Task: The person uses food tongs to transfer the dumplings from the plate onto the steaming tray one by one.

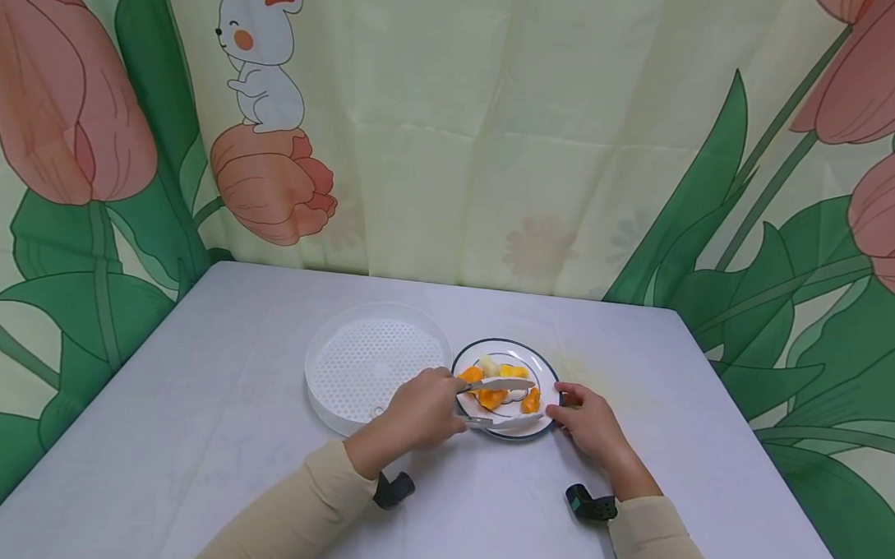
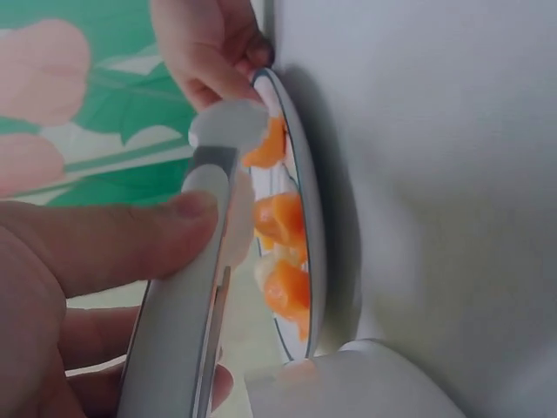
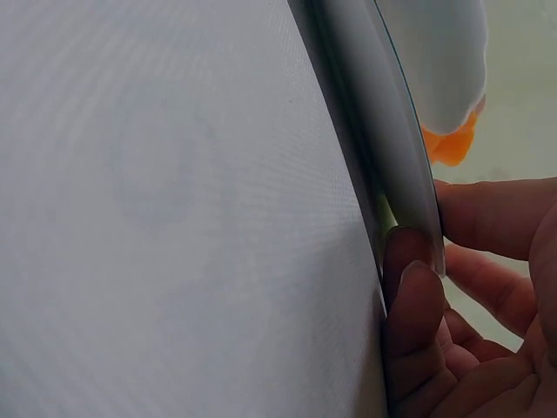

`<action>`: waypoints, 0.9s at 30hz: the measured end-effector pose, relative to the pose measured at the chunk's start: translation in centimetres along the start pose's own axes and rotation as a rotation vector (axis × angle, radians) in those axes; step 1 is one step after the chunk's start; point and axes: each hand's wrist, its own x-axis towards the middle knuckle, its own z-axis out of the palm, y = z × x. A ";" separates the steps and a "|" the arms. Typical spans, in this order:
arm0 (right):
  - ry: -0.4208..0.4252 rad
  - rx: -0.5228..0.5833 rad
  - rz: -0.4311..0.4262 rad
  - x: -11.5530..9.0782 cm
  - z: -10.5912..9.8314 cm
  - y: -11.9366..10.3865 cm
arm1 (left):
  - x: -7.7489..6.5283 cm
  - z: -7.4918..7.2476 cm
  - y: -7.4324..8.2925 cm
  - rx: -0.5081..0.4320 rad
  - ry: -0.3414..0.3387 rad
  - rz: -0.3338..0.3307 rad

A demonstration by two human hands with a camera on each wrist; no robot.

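My left hand (image 1: 422,406) holds a pair of tongs (image 1: 505,383) with pale, broad tips, its thumb along the grey handle in the left wrist view. The tongs' two arms stand apart over a white plate (image 1: 551,378) with a dark blue rim line. On this plate lie soft-looking orange pieces (image 2: 287,292), with yellow and whitish pieces (image 1: 489,366) among them. At the plate's right edge, my right hand (image 1: 589,424) pinches the rim, thumb above and fingers beneath in the right wrist view. One tong tip (image 3: 439,61) hangs close to an orange piece there.
A round white tray (image 1: 378,363) with a perforated bottom and raised wall stands just left of the plate. Both rest on a table with a white cloth (image 1: 191,419). Behind the table hangs a curtain (image 1: 482,149) printed with tulips and a rabbit.
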 end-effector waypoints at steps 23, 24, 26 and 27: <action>-0.005 0.005 -0.001 0.1 0.0 -0.1 | -1.0 -2.2 -1.6 -0.050 0.148 0.039; -0.004 0.003 -0.001 0.1 0.0 -0.1 | -1.1 -2.5 -1.7 -0.051 0.154 0.040; -0.002 0.003 -0.006 0.2 0.0 -0.1 | -1.3 -2.9 -2.1 -0.047 0.161 0.039; -0.001 0.000 -0.005 0.1 0.0 -0.1 | -1.4 -3.1 -2.3 -0.043 0.165 0.037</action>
